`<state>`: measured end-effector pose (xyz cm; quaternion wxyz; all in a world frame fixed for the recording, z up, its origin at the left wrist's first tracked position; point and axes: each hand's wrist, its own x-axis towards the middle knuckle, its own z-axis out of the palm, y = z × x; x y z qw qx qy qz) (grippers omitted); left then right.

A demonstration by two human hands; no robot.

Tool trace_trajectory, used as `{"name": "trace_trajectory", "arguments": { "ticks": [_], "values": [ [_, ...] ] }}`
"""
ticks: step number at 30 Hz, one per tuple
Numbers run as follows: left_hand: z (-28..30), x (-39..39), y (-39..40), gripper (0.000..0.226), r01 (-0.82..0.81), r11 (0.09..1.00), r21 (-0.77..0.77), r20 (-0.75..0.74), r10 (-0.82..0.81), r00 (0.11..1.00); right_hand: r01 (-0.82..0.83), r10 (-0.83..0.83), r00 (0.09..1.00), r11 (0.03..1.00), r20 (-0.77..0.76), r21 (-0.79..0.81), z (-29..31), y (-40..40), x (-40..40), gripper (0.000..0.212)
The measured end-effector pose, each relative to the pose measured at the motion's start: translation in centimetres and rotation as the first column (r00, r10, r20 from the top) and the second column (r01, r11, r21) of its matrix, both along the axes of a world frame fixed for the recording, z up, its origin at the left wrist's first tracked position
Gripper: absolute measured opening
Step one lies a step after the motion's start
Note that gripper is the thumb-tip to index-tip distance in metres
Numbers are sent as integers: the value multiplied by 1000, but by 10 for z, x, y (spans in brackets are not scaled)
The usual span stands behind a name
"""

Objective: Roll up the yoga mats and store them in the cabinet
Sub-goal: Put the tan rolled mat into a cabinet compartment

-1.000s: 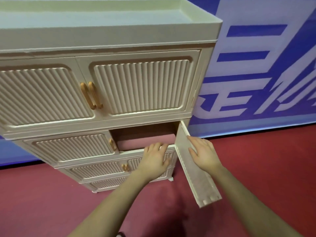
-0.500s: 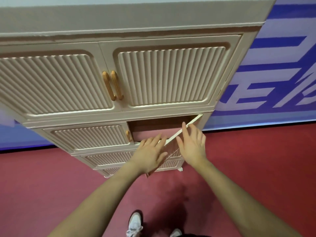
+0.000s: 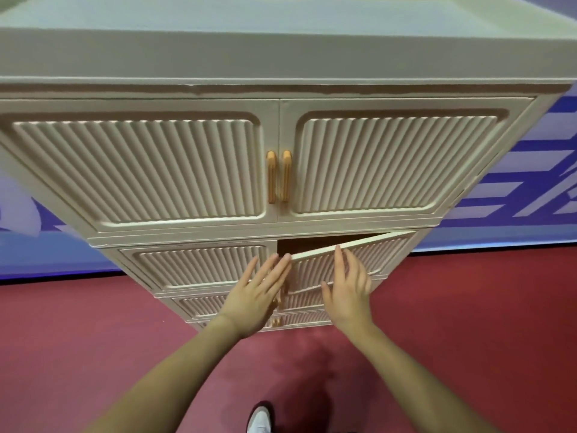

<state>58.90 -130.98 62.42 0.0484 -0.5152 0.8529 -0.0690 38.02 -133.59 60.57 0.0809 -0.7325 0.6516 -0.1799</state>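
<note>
Head view: my left hand (image 3: 256, 296) and right hand (image 3: 348, 290), fingers straight, press the door (image 3: 349, 260) of the cabinet (image 3: 281, 57), not yet shut. Mat hidden inside, I judge; left fingertips could get pinched.

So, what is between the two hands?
In the head view, the free edge of the half-shut door lies between the left hand and right hand.
</note>
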Motion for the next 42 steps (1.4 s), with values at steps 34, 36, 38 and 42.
{"name": "trace_trajectory", "arguments": {
  "ticks": [34,36,38,42],
  "values": [
    [114,15,-38,74,-110,966,-234,-648,-71,758,-101,218,939,914,265,-392,133,-30,82,55],
    [115,13,-38,79,-77,983,-165,-706,-63,705,-87,212,911,937,354,-338,132,-27,87,56],
    [113,10,-36,84,-58,995,-83,-768,-26,640,-73,195,895,951,401,-300,133,-26,89,56],
    [113,7,-29,88,-34,999,8,-847,25,531,-88,178,900,968,398,-235,136,-16,86,57]
  ]
}}
